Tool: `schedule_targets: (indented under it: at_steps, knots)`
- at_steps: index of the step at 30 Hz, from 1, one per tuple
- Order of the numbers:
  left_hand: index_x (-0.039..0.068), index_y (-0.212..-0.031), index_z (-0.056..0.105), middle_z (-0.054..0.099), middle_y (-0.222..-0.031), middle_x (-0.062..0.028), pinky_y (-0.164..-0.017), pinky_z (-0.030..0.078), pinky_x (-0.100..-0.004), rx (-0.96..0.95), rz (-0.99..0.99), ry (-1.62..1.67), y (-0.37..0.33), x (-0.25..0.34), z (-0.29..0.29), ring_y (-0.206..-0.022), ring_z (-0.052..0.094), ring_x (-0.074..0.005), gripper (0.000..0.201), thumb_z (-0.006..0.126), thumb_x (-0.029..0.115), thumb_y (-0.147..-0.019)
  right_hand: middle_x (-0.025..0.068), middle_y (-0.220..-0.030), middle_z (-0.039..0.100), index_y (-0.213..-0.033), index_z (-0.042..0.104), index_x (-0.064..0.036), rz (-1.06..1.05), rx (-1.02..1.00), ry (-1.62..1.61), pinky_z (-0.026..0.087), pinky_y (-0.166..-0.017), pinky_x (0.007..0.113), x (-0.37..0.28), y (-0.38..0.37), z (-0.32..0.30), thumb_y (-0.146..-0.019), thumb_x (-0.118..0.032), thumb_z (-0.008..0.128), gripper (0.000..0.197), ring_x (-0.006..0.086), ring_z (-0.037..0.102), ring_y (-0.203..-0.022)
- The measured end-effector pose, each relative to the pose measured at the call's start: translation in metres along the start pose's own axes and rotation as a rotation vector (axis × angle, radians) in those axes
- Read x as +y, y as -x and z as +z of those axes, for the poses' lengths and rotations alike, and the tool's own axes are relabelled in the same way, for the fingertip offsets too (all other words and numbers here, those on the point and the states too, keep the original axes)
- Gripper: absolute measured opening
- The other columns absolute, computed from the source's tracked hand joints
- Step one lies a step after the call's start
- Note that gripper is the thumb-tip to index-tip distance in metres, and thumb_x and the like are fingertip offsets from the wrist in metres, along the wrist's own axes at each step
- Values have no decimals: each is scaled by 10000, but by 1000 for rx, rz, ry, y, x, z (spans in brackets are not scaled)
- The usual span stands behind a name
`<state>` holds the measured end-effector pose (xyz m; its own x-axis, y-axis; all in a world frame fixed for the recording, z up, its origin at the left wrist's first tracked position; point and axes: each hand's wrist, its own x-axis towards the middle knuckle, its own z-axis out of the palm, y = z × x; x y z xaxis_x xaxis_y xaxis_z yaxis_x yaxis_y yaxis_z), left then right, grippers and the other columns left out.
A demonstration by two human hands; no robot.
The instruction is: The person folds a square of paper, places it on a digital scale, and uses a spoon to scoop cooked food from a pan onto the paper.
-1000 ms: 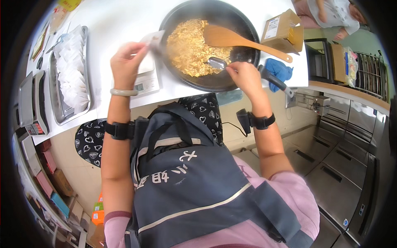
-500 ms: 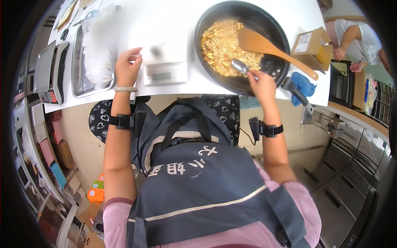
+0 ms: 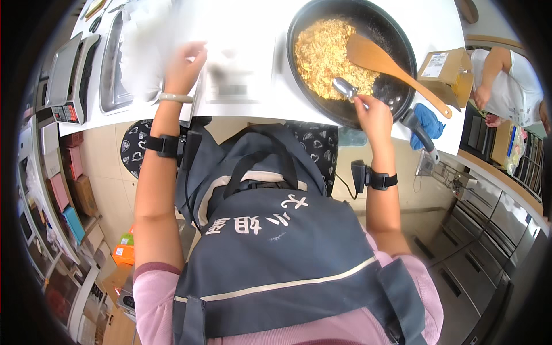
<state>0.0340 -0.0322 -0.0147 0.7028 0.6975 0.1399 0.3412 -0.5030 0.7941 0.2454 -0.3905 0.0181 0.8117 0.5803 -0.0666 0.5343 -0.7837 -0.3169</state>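
Observation:
My right hand (image 3: 375, 117) grips a metal spoon (image 3: 344, 87) by its handle, its bowl resting over a yellowish, grainy, flaky mix (image 3: 322, 52) in a black frying pan (image 3: 294, 72). A wooden spatula (image 3: 397, 72) lies across that pan, its handle over the right rim. My left hand (image 3: 184, 68) is raised beside a white kitchen scale (image 3: 233, 92), fingers loosely bent and apart, with nothing visible in them. Glare washes out the scale's top. Left of this hand, white crumpled sheets or bags (image 3: 141, 63) fill a metal tray (image 3: 109, 95).
A grey weighing scale (image 3: 72, 75) stands at the table's left end. Right of the pan are an open cardboard box (image 3: 445, 75) and a blue cloth (image 3: 426, 125), beside the pan's handle (image 3: 421, 135). Another person (image 3: 509, 80) stands at the far right.
The view has shifted, so the table sits higher and the pan farther right. My left hand has moved slightly up and away. The spoon stays in my right hand over the mix.

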Motion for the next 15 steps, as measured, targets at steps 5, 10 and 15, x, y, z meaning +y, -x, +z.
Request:
schedule_targets:
  at_steps: [5,10,15]
  knots:
    - [95,-1056,665,640,-934,-21,-680,450,-213,-37,-86,-129,-8,-5,9,-808,586,-99,240,639,162,-827,141,-802,661,-894,702,-104,-20,9,18,503,-664,386,0,1,0,-818,-281,615,211,324,639,-742]
    - [84,-1167,582,573,-1113,-100,-838,431,-311,-105,134,-325,-16,1,23,-1019,536,-214,428,671,262,-788,133,-810,664,-900,701,-107,3,-15,9,503,-666,385,-3,1,-2,-818,-280,614,211,321,639,-746]
    - [20,-1248,483,536,-1137,-193,-938,385,-402,-294,3,-544,-22,31,34,-1107,467,-324,629,658,264,-695,134,-815,664,-903,702,-108,-9,-2,-5,501,-665,389,1,2,0,-819,-282,613,213,323,639,-748]
